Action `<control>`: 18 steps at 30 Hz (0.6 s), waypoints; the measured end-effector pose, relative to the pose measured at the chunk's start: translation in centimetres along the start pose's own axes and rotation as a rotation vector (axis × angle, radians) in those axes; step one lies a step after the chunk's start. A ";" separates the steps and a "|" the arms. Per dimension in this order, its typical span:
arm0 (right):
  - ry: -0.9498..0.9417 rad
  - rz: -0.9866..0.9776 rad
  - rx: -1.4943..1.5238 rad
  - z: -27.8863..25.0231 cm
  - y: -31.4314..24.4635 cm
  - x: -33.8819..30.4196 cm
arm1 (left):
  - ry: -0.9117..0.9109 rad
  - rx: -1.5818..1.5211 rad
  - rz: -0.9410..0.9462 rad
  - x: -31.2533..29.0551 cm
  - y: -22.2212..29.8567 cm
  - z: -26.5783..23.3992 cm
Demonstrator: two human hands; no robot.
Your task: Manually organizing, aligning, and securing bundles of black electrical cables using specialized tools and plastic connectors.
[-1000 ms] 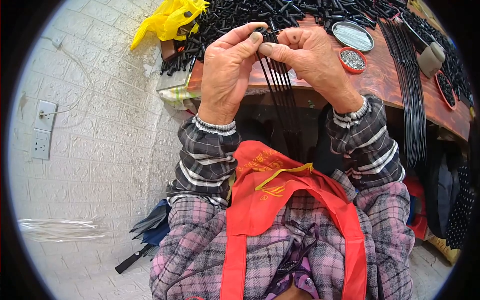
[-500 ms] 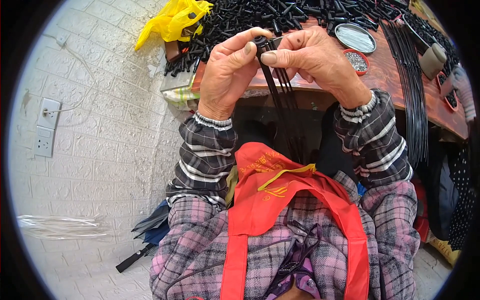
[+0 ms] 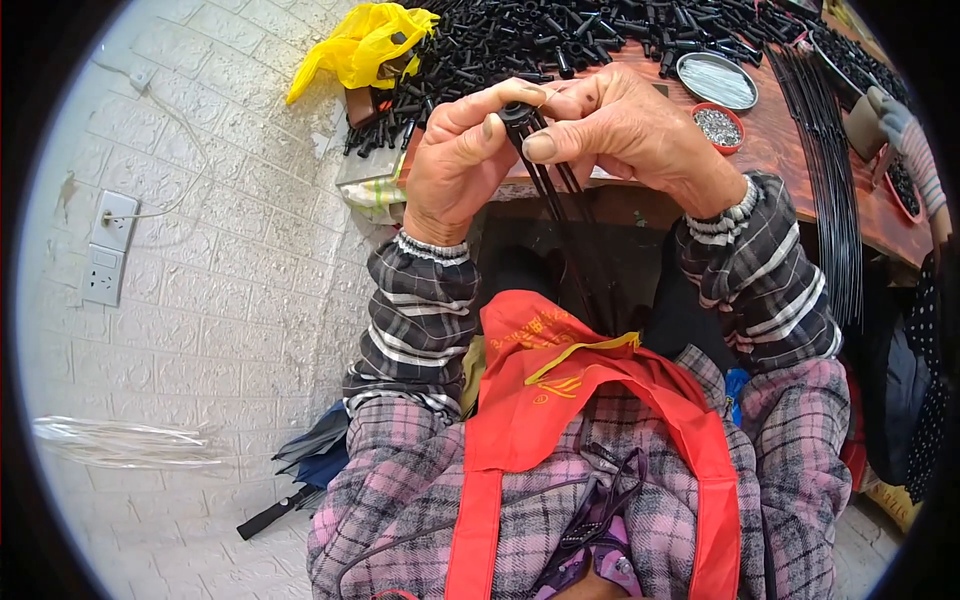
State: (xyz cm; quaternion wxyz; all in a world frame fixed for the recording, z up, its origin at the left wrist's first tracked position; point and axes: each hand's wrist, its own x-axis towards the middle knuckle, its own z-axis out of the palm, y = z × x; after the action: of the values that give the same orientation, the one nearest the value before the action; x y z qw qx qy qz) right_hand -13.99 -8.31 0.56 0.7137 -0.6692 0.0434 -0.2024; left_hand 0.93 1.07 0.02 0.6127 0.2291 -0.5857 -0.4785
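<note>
A round black hub (image 3: 517, 113) sits between the two hands, with black rods (image 3: 545, 180) hanging below it. Left of the hub, the left hand (image 3: 455, 160) grips its rim; right of it, the right hand (image 3: 630, 135) curls close, its hold unclear. Several rods seem already attached; whether any slots remain cannot be told. Beyond the hub, loose black pieces (image 3: 520, 35) cover the bench (image 3: 775, 165); well to its right, a sheaf of rods (image 3: 830, 190) seems unattached.
</note>
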 end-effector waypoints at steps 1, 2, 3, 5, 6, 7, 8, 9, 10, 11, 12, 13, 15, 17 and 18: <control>-0.021 0.026 0.000 0.0 0.0 0.1 | -0.013 0.011 0.020 -0.1 0.0 0.0; -0.041 0.053 0.000 0.0 0.0 0.2 | -0.025 0.023 0.040 -0.2 0.0 -0.1; -0.044 0.052 0.002 0.0 0.1 0.2 | -0.023 0.026 0.040 -0.3 0.0 -0.1; -0.161 0.038 0.033 0.0 0.2 0.3 | -0.090 0.026 0.048 -0.4 0.1 -0.2; -0.160 0.040 0.034 -0.1 0.3 0.3 | -0.089 0.024 0.046 -0.3 0.0 -0.1; -0.214 0.022 0.082 -0.2 0.3 0.3 | -0.110 -0.006 0.033 -0.2 -0.1 0.1; -0.268 0.004 0.129 -0.2 0.4 0.2 | -0.131 -0.038 0.020 0.0 -0.1 0.2; -0.268 0.004 0.130 -0.3 0.5 0.3 | -0.131 -0.037 0.019 0.1 -0.2 0.2; -0.326 -0.026 0.146 -0.3 0.6 0.5 | -0.149 0.043 0.060 0.3 -0.2 0.1; -0.385 -0.055 0.162 -0.3 0.7 0.6 | -0.167 0.123 0.102 0.4 -0.3 0.1; -0.385 -0.055 0.163 -0.3 0.8 0.7 | -0.166 0.123 0.102 0.4 -0.3 0.1; -0.403 -0.065 0.187 -0.3 1.0 0.9 | -0.161 0.129 0.094 0.4 -0.3 0.1; -0.424 -0.078 0.210 -0.4 1.2 1.1 | -0.156 0.138 0.088 0.4 -0.3 0.0; -0.342 -0.082 0.155 -0.7 1.2 1.2 | -0.116 0.072 0.068 0.2 -0.5 0.1; -0.346 -0.086 0.153 -1.0 1.5 1.4 | -0.116 0.077 0.071 -0.1 -0.8 0.1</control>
State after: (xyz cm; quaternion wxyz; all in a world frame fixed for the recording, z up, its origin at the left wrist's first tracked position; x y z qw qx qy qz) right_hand -12.66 -9.66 -0.65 0.7499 -0.6391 -0.1243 -0.1173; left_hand 0.61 0.81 -0.65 0.5850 0.2036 -0.6460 -0.4461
